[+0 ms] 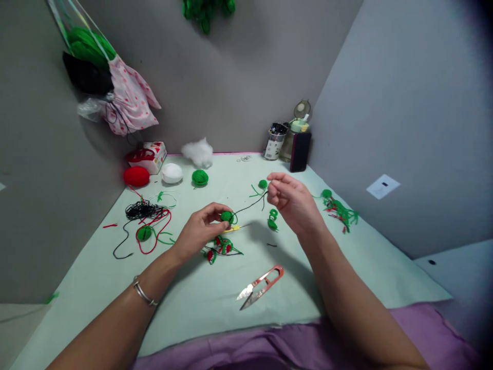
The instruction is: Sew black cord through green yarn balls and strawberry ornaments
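My left hand (206, 222) pinches a small green crocheted ball (227, 217) between thumb and fingers above the table. A strand of black yarn (250, 205) runs from the ball up to my right hand (290, 198), whose fingers are closed on its far end. Whether a needle is among those fingers cannot be made out. Just below the ball lies a yellow-handled tool (232, 228) with a thin metal shaft. Several red and green crocheted pieces (223, 245) are on the table under my left hand. Nearer to me rest thread snips (262, 287) with orange handles, blades spread.
At left are a black yarn tangle (144, 209), a green crocheted ball (144, 233) and a red yarn ball (136, 176). White stuffing (198, 152) and a green yarn ball (200, 178) sit behind. A phone (300, 152) stands at back right; yarn scraps (341, 210) lie right.
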Demonstrator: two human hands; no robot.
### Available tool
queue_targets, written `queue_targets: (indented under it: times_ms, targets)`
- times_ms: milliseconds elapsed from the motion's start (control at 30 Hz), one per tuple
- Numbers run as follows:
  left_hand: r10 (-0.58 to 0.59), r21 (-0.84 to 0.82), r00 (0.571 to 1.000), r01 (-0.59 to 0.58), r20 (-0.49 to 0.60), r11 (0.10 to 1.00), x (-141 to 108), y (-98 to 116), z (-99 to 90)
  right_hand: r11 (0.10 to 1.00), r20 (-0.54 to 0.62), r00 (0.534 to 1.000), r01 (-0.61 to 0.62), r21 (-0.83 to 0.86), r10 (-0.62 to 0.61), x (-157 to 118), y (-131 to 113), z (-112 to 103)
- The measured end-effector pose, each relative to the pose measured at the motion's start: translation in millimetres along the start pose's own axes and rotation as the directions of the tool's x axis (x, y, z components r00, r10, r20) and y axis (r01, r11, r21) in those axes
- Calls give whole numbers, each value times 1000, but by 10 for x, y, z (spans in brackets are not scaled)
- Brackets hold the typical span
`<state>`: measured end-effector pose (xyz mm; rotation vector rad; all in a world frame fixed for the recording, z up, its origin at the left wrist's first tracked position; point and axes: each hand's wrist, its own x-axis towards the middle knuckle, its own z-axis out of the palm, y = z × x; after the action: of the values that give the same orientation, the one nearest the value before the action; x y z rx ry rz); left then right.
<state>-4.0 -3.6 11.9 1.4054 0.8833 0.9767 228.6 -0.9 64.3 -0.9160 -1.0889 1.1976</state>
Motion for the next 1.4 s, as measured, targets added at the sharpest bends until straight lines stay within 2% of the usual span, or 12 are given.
queue_targets:
  times_ms: [133, 200, 300, 533, 633, 767, 900, 967, 1067, 1133, 1267, 1400]
  targets:
    - [14, -27, 1000, -14, -21, 1000, 4, 23, -23, 960, 119, 993, 44, -277, -11, -114, 145, 191]
    - [25, -16, 999, -26, -30, 1000, -3, 25, -20, 901, 180, 984, 82, -427, -4, -171, 217, 281]
    - [58, 12, 997, -57, -53, 998, -14, 8, -4, 798, 211, 977, 145, -585, -23, -226, 317, 362]
    - [170, 148, 980, -153, -105, 977, -20, -42, 59, 621, 226, 968, 246, -745, -113, -254, 445, 417]
    - [187, 191, 976, -163, -114, 968, -25, -31, 77, 587, 238, 959, 283, -758, -155, -258, 461, 438]
    - [176, 189, 979, -153, -108, 970, -31, -14, 86, 624, 257, 952, 303, -720, -165, -258, 469, 437]
    - [148, 184, 983, -126, -112, 975, -32, -12, 83, 613, 287, 942, 332, -717, -175, -253, 466, 414]
    - [134, 172, 985, -113, -112, 979, -28, -14, 73, 671, 287, 948, 302, -677, -137, -247, 436, 401]
    - [112, 118, 988, -99, -107, 988, -14, -23, 44, 870, 319, 948, 161, -466, -5, -238, 331, 375]
    - [75, 72, 994, -69, -83, 995, -1, -34, 15, 954, 346, 937, 56, -296, 52, -232, 244, 348]
    - [9, 39, 1000, -9, 0, 999, 22, -60, -26, 992, 327, 942, -31, -122, 70, -221, 120, 270]
    - [101, 149, 995, -99, -8, 984, 25, -70, -14, 999, 277, 961, 9, -48, 4, -224, 66, 208]
